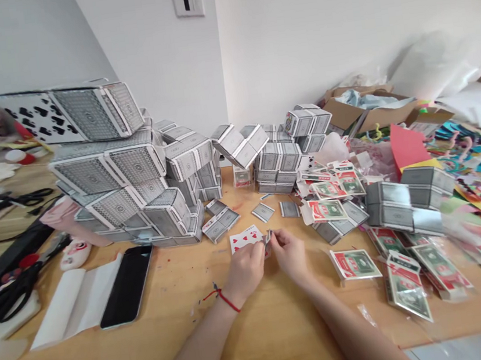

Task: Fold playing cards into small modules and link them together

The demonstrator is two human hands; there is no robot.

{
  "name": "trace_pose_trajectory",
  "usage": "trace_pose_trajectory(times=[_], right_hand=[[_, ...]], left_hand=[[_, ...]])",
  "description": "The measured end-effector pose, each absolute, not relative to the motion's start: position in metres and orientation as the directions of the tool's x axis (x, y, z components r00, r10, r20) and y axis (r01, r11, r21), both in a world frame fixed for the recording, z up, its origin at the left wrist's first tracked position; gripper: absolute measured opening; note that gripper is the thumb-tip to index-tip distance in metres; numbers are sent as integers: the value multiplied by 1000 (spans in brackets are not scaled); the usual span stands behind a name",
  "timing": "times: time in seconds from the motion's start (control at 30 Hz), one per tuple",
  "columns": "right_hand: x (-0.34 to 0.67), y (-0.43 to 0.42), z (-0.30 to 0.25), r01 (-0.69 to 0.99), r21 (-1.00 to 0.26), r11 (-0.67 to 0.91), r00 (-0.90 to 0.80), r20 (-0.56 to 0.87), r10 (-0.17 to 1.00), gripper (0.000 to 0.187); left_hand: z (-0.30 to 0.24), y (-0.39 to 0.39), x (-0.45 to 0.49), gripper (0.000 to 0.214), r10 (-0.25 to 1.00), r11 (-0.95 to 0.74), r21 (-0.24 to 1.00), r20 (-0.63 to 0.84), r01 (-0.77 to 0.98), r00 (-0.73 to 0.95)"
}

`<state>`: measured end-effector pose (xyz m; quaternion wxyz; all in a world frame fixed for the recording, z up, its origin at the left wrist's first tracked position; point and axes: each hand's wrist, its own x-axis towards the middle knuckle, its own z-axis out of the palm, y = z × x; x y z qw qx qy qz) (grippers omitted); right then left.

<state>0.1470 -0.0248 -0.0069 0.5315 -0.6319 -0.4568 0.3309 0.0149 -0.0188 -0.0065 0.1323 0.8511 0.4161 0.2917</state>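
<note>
Both of my hands meet low over the middle of the wooden table. My left hand (pixel 247 266), with a red cord at its wrist, is closed with the fingertips pinching a playing card (pixel 267 240). My right hand (pixel 289 254) pinches the same small card from the other side. Just behind the left fingers lies a face-up playing card (pixel 244 238) with red hearts, partly covered by the hand. Farther back are a single folded card (pixel 263 211) and a joined pair of folded-card blocks (pixel 221 223).
A tall stack of folded-card blocks (pixel 133 164) rises at left, a lower stack (pixel 277 161) behind. A black phone (pixel 127 286) and scissors (pixel 14 283) lie left. Red-and-green card boxes (pixel 356 264), loose blocks (pixel 386 209) and coloured paper (pixel 412 147) crowd the right.
</note>
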Motion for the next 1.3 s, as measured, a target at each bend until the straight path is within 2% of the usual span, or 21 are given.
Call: trace_pose_trajectory(times=[0.07, 0.17, 0.23, 0.3, 0.43, 0.5, 0.53, 0.6, 0.7, 0.83, 0.97, 1.07, 1.17, 1.23, 1.3], right_hand=[[149, -23, -6, 162, -987, -6, 315, 46, 948, 29], [155, -20, -6, 1, -999, -33, 108, -32, 994, 32], [157, -19, -7, -19, -998, -54, 40, -55, 998, 31], [155, -22, -10, 37, -998, -41, 72, -38, 997, 27], [146, -28, -12, 269, -963, -18, 272, 58, 960, 25], [146, -28, -11, 261, -965, 0, 289, 79, 954, 26], [148, -27, -10, 185, -983, 10, 242, 55, 969, 26], [155, -24, -6, -89, -995, -48, 60, -53, 997, 28], [165, -21, -4, -413, -878, -241, -143, -199, 970, 26], [164, -22, -9, -531, -755, -386, -234, -307, 922, 24], [157, -21, -18, -528, -783, -328, -59, -352, 934, 17], [153, -21, -20, -412, -877, -246, 71, -300, 951, 16], [145, -24, -18, -271, -951, -150, 104, -183, 978, 12], [137, -28, -17, -211, -973, -92, 109, -116, 987, 11], [130, -31, -18, -149, -988, -48, 120, -66, 991, 13]], left_hand=[[-7, -18, 14, 19, 812, -582, 504, 408, 638, 418], [-8, -15, 12, 16, 885, -450, 618, 404, 644, 231], [-9, -14, 12, 15, 902, -412, 650, 392, 638, 183], [-11, -15, 14, 15, 895, -429, 644, 397, 633, 203], [-11, -17, 19, 13, 870, -482, 619, 422, 620, 255], [-8, -17, 18, 14, 886, -453, 661, 408, 598, 220], [-6, -16, 17, 15, 902, -420, 698, 391, 580, 182], [-2, -14, 13, 16, 937, -337, 781, 335, 527, 102], [1, -10, 9, 18, 959, -279, 860, 273, 427, 77], [-1, -12, 10, 19, 957, -287, 899, 255, 332, 138], [-2, -16, 11, 17, 955, -269, 928, 223, 258, 194], [3, -17, 13, 16, 970, -193, 972, 169, 131, 173], [7, -16, 20, 25, 991, -13, 997, 23, -78, 135], [7, -16, 25, 33, 985, 140, 973, -118, -181, 126], [5, -16, 29, 31, 975, 222, 939, -207, -262, 83]])
